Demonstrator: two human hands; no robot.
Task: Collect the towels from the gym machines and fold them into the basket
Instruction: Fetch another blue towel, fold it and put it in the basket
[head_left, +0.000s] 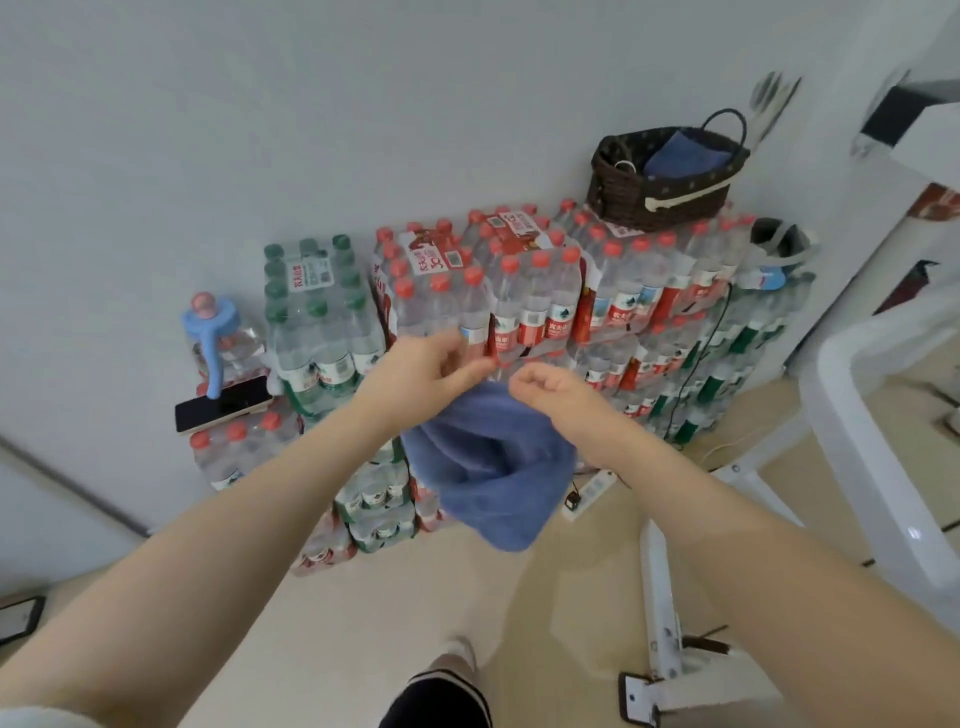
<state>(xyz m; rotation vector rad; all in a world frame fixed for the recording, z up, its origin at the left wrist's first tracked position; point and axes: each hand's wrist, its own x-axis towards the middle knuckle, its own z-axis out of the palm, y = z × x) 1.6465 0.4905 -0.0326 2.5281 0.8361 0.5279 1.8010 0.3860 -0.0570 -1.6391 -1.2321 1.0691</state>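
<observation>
A blue towel (493, 467) hangs in front of me, bunched and drooping toward the floor. My left hand (426, 371) pinches its upper edge on the left. My right hand (550, 389) pinches the same edge a little to the right, fingers curled. A dark brown woven basket (623, 192) with a loop handle stands at the upper right on top of stacked bottle packs. Another blue towel (685, 153) lies folded inside it.
Shrink-wrapped packs of water bottles (519, 291) are stacked against the grey wall. A phone (223, 402) lies on a lower pack at left, by a blue-handled jug (218, 338). A white machine frame (883, 415) stands at right. A power strip (589, 491) lies on the floor.
</observation>
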